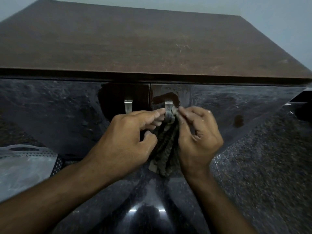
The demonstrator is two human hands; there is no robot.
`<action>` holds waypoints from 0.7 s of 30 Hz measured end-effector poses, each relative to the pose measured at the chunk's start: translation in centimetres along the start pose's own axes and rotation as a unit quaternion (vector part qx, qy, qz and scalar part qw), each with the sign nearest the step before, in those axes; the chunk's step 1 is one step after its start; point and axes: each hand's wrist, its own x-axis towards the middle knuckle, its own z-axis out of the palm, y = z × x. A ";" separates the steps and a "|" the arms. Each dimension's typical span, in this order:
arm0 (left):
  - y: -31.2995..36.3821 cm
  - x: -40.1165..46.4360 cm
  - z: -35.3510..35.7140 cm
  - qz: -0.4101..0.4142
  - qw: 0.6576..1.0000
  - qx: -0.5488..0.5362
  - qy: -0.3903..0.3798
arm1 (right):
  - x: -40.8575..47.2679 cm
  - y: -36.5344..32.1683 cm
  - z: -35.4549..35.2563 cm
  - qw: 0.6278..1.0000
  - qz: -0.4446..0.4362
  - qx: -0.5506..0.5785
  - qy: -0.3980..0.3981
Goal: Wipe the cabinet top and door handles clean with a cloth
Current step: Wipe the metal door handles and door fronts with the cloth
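A brown wooden cabinet top (135, 43) fills the upper view. Below it are two dark glossy doors, each with a metal handle: the left handle (128, 106) is bare, the right handle (168, 107) sits between my hands. A dark ribbed cloth (166, 146) is looped around the right handle and hangs down. My left hand (130, 137) pinches the cloth at the handle's left side. My right hand (197, 132) pinches the cloth's other end at the handle's right side.
A grey perforated plastic item (25, 159) lies at the lower left. Speckled dark flooring (270, 157) spreads to the right. The door fronts look dusty, with wiped dark patches around both handles. A pale wall (278, 17) stands behind the cabinet.
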 end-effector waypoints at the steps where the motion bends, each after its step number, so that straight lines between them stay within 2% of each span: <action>1: 0.0 0.0 0.0 -0.001 1.000 0.001 0.001 | 0.6 -0.1 0.0 0.999 -0.036 -0.005 0.012; 5: -0.5 0.1 0.1 -0.017 1.000 -0.012 0.006 | 1.0 0.3 0.3 0.995 -0.095 -0.003 0.039; 12: -0.6 0.0 0.3 -0.034 0.999 -0.013 -0.011 | -1.9 2.1 0.5 0.997 -0.067 -0.030 -0.010; 18: -0.5 0.1 0.1 -0.024 1.000 -0.019 0.003 | 3.9 -1.2 -0.1 0.991 -0.077 -0.007 0.110; 21: -0.3 0.2 -0.1 -0.018 0.999 -0.041 0.018 | 1.4 -0.1 0.7 0.995 -0.087 -0.016 0.055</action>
